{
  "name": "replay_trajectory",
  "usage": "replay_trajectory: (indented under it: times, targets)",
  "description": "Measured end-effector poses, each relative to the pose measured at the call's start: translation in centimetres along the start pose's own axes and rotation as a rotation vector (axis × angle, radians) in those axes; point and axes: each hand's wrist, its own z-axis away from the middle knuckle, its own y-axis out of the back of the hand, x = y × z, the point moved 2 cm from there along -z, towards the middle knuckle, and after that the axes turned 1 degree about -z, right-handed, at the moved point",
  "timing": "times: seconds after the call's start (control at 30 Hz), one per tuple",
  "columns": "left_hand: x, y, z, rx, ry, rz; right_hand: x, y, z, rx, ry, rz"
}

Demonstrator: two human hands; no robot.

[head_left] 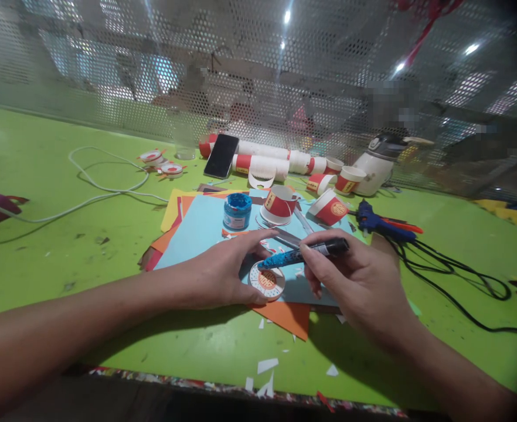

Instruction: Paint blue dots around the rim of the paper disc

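A round white paper disc (271,288) with an orange-red printed centre and small blue dots around it lies low over light blue paper. My left hand (214,271) grips the disc by its edge, thumb at the near side and fingers curled round the far side. Between the thumb and fingers of my right hand (357,275) is a black marker pen (317,251), its front end coated in blue paint. The pen's tip meets the disc's upper left part. Beyond the hands stands an open jar of blue paint (237,212), near a red and white paper cup (278,205).
Coloured paper sheets (192,228) lie beneath the work, with white scraps (267,366) nearby. At right are a blue glue gun (379,223) and black cable (452,293). Behind stand a phone (222,156), stacked cups (262,166), a bottle (375,170) and a mesh screen (258,76).
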Motion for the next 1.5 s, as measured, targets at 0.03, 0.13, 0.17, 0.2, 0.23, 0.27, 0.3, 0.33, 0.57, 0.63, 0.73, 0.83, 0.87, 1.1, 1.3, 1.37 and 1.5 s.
replay_trajectory:
  times: [0.03,0.13,0.17,0.2,0.23,0.27,0.3,0.33,0.57,0.63,0.73,0.83,0.87,1.1,1.3,1.37,1.5]
  targets:
    - [0.0,0.0,0.0,0.0,0.002,-0.004,0.0,0.0,0.0,0.001,0.003,0.004]
    - [0.0,0.0,0.0,-0.004,0.007,-0.008,0.1,0.0,0.0,0.001,0.003,0.019]
    - [0.0,0.0,0.0,-0.003,0.009,-0.01,0.1,0.0,0.0,0.002,0.004,0.022]
    - [0.0,0.0,-0.1,0.0,0.008,-0.014,0.1,0.1,0.0,0.0,0.006,0.03]
    - [0.0,0.0,-0.1,0.003,0.003,-0.017,0.2,0.1,0.0,-0.003,0.01,0.038]
    - [0.0,0.0,-0.1,0.004,-0.003,-0.019,0.2,0.1,0.0,-0.005,0.015,0.047]
    - [-0.1,0.0,-0.1,0.003,-0.009,-0.02,0.2,0.1,0.0,-0.009,0.019,0.052]
    - [-0.1,0.0,-0.1,0.003,-0.008,-0.02,0.3,0.1,0.0,-0.011,0.026,0.057]
    - [-0.2,0.0,0.0,0.002,0.038,-0.016,0.1,-0.1,0.4,0.029,0.134,0.145]
    - [-0.1,0.0,0.0,0.004,0.014,-0.024,0.0,-0.2,0.4,0.038,0.176,0.176]
    - [-0.1,0.0,-0.1,0.006,-0.012,-0.043,0.0,-0.3,0.4,0.047,0.202,0.169]
    - [-0.1,0.0,-0.1,0.004,-0.015,-0.039,0.3,-0.4,0.3,0.054,0.174,0.104]
    - [-0.1,0.0,-0.1,0.0,-0.011,-0.032,0.3,-0.3,0.3,0.055,0.162,0.079]
    - [0.3,0.1,0.0,-0.008,0.009,-0.038,-1.2,0.9,0.6,0.279,0.079,0.002]
    - [-0.2,0.0,0.0,0.009,0.068,-0.058,-1.3,1.0,0.4,0.317,0.039,-0.025]
    - [-0.4,-0.1,0.1,0.01,0.099,-0.054,-1.1,1.3,0.4,0.361,0.056,-0.069]
    - [-0.5,-0.3,0.4,0.009,0.085,-0.019,-0.8,2.1,0.3,0.425,0.119,-0.148]
